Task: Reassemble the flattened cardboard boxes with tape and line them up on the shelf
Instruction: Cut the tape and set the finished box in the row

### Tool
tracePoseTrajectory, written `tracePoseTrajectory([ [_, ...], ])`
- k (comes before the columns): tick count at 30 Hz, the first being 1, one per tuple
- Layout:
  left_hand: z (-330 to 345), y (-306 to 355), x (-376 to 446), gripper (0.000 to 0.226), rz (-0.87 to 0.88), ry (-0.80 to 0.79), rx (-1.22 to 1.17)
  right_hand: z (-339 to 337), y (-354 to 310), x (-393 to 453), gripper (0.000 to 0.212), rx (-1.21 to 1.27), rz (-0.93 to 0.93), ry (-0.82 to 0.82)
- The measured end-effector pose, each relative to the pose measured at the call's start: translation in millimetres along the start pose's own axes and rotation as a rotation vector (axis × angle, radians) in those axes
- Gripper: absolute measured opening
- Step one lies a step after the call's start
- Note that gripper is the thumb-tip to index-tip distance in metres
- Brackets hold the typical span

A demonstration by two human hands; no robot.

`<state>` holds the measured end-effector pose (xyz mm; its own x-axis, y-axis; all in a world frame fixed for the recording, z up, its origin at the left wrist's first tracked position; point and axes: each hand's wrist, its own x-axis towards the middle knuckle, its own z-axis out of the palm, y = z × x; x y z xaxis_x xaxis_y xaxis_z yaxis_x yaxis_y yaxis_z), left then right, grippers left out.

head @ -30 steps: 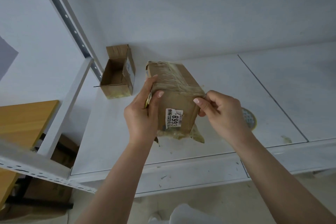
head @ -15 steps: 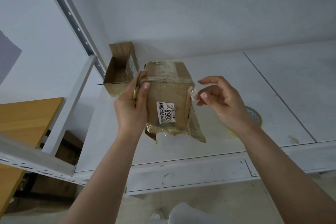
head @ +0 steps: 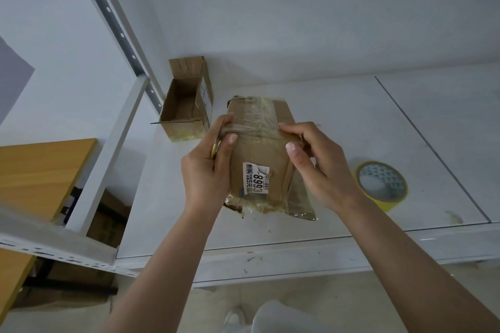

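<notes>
A taped cardboard box point(head: 259, 154) is held above the white shelf point(head: 351, 121) between both hands; the left hand point(head: 207, 170) grips its left side, thumb curled onto the front face, and the fingers behind also pinch something thin with a yellowish end, too hidden to identify; the right hand point(head: 322, 167) holds the right side, its fingers point(head: 293, 147) curled over the upper edge and pressing on the clear tape point(head: 254, 119) that crosses the top of the box; a white label point(head: 255, 178) printed with 8993 sits on the near face, and loose crinkled tape hangs from the bottom edge and the lower right corner; farther back on the shelf, near the left upright post point(head: 113, 19), stands a smaller open box point(head: 186, 108) with its top flap raised against the wall; a yellow roll of tape point(head: 381, 186) lies flat on the shelf to the right of the held box, well apart from it; left of the shelf frame a wooden desk point(head: 40, 170) shows; below, a shoe point(head: 234, 317) on the floor
</notes>
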<state>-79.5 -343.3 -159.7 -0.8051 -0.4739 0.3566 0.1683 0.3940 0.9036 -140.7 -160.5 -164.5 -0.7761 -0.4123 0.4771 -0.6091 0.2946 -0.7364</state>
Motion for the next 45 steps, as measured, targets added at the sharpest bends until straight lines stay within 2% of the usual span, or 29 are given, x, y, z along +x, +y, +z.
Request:
tracePoseTrajectory([
  [2,-1.2,-0.4,-1.6,0.023,0.021,-0.012,-0.025,0.7,-2.5,1.1,0.047,-0.051,-0.011,0.038],
  [6,-0.2,-4.5,-5.1,0.032,0.019,-0.024,-0.123,8.8,-5.8,0.0,0.033,-0.142,-0.072,0.174],
  [9,0.2,-3.1,-1.7,0.031,0.049,-0.025,-0.178,8.0,-8.3,1.9,0.038,-0.138,-0.108,0.213],
  [12,-4.5,-4.7,3.4,0.031,0.057,-0.079,-0.172,6.2,-10.8,1.7,0.051,-0.143,-0.074,0.206],
  [17,-13.3,-23.4,3.2,0.025,-0.019,-0.16,-0.095,22.0,-3.5,-14.3,0.044,-0.384,-0.106,0.133],
  [20,-14.6,-38.6,-4.3,0.026,-0.148,-0.165,-0.065,36.3,5.4,-31.5,0.038,-0.424,-0.124,0.109],
  [22,-17.6,-49.0,-11.5,0.016,-0.202,-0.163,-0.075,46.2,7.3,-37.1,0.037,-0.461,-0.135,0.119],
  [26,-27.7,-50.5,-13.0,0.015,-0.203,-0.163,0.006,55.7,3.8,-33.9,0.041,-0.478,-0.105,0.11],
  [28,-31.5,-39.8,-7.9,0.033,-0.159,-0.167,0.086,50.5,3.2,-32.8,0.05,-0.384,-0.023,0.077],
  [29,-33.1,-33.9,-5.8,0.035,-0.119,-0.156,0.136,48.3,4.1,-33.5,0.055,-0.305,0.038,0.079],
  [32,-31.6,-8.2,-6.2,0.018,0.064,-0.112,0.29,46.0,9.3,-32.2,0.056,-0.035,0.249,0.192],
  [35,-13.4,14.3,-10.2,0.049,0.197,-0.159,0.443,46.3,16.5,-28.2,0.039,-0.042,0.411,0.24],
  [37,0.6,16.9,-10.8,0.079,0.155,-0.272,0.685,44.7,25.3,-27.7,0.027,-0.131,0.514,0.208],
  [39,2.7,9.3,-9.1,0.091,0.04,-0.352,0.876,42.0,32.8,-28.6,0.028,-0.242,0.61,0.132],
  [42,-9.9,-1.0,-6.6,0.079,0.004,-0.312,0.866,45.2,39.7,-27.7,0.055,-0.298,0.813,-0.029],
  [45,-24.6,-4.9,-3.6,0.07,-0.023,-0.263,0.724,53.6,39.8,-20.5,0.056,-0.061,0.97,-0.075],
])
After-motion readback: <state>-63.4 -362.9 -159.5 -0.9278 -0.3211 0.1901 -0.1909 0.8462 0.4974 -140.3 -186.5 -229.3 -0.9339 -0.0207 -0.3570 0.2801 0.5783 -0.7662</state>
